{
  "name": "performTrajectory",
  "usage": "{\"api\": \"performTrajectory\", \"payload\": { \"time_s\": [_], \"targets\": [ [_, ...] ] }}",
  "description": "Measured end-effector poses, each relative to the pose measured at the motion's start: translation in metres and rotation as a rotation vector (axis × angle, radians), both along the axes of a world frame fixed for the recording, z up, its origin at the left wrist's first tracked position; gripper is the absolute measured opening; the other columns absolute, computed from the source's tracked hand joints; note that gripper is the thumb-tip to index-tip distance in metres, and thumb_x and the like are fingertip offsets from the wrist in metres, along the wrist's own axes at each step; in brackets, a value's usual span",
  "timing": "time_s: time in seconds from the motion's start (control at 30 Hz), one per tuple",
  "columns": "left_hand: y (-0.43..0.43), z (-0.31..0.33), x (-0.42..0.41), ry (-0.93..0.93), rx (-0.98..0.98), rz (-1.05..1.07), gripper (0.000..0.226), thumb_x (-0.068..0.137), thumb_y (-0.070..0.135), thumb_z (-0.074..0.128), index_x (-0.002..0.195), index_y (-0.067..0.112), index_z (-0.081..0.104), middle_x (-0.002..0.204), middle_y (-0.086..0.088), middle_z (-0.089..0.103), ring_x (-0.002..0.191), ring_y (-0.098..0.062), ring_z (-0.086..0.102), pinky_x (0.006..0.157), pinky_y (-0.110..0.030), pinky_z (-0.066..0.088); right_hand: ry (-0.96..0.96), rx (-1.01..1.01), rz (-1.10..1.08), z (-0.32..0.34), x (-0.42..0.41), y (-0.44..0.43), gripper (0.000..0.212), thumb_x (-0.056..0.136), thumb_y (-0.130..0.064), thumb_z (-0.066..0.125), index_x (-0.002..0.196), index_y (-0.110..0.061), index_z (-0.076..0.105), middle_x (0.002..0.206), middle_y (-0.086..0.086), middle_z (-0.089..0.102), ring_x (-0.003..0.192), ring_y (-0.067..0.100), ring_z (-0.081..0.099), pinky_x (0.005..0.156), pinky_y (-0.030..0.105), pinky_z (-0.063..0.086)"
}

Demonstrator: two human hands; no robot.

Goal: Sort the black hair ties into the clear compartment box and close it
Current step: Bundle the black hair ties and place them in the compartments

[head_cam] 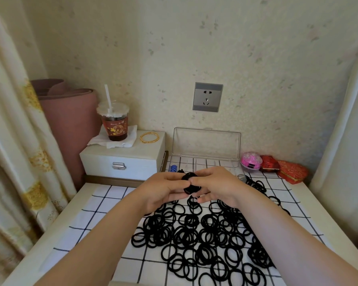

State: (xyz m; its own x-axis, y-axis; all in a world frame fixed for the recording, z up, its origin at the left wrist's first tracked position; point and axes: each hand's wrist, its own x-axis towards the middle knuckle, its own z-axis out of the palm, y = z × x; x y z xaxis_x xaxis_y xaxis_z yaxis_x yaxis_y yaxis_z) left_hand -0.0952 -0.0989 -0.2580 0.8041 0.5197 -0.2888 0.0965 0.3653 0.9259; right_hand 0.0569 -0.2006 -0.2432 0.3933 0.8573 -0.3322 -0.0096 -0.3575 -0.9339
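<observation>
A big heap of black hair ties (pixel 207 234) lies spread over the checked white cloth (pixel 103 205) in front of me. Above the heap, my left hand (pixel 163 188) and my right hand (pixel 217 182) meet and together pinch a small bunch of black hair ties (pixel 191 183) between their fingertips. Just behind the hands stands the clear compartment box (pixel 205 162), its lid (pixel 207 143) raised against the wall. Its left compartment holds some blue pieces (pixel 173 168); my hands hide much of the box's front.
A white jewellery box (pixel 122 162) stands at the back left, carrying an iced drink cup (pixel 114 122) on a napkin and a gold bangle (pixel 149 137). A pink ball (pixel 251 161) and red boxes (pixel 281 168) sit at the back right. Curtains hang on both sides.
</observation>
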Motion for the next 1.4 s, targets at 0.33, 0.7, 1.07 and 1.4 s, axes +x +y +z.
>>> {"api": "performTrajectory", "payload": {
  "time_s": [0.33,0.7,1.07,1.4],
  "targets": [
    [0.005,-0.002,-0.003,0.091,0.216,0.118,0.036,0.081,0.002,0.077,0.115,0.006,0.068,0.102,-0.011,0.074,0.088,-0.021,0.075,0.077,-0.026,0.060,0.097,-0.035,0.113,0.007,0.006,0.001,0.037,0.089,-0.017,0.073,0.120,0.002,0.066,0.104,0.020,0.075,0.098,0.030,0.074,0.083,0.039,0.061],
    [0.017,-0.006,0.002,0.171,0.653,0.080,0.034,0.089,0.024,0.066,0.123,0.023,0.069,0.110,0.001,0.073,0.102,-0.014,0.068,0.092,-0.027,0.053,-0.144,-0.036,-0.113,0.008,-0.003,0.033,0.031,0.088,-0.009,0.074,0.115,0.005,0.064,0.094,0.025,0.074,0.078,0.030,0.075,0.067,0.036,0.064],
    [0.028,-0.031,0.012,0.201,0.880,0.109,0.036,0.094,0.014,0.053,0.128,0.021,0.046,0.109,0.003,0.055,0.098,-0.014,0.053,0.083,-0.024,0.041,-0.674,-0.075,-0.267,-0.013,0.010,0.112,0.026,0.085,-0.025,0.075,0.077,-0.001,0.071,0.077,0.013,0.070,0.068,0.023,0.062,0.056,0.029,0.043],
    [0.039,-0.040,0.016,0.201,0.903,0.095,0.016,0.092,0.016,0.057,0.106,0.017,0.051,0.105,0.000,0.054,0.089,-0.014,0.052,0.073,-0.023,0.041,-1.322,-0.417,-0.039,-0.020,0.017,0.131,0.034,0.091,-0.043,0.062,0.100,-0.012,0.072,0.107,0.010,0.063,0.111,0.029,0.051,0.080,0.033,0.050]
  ]
}}
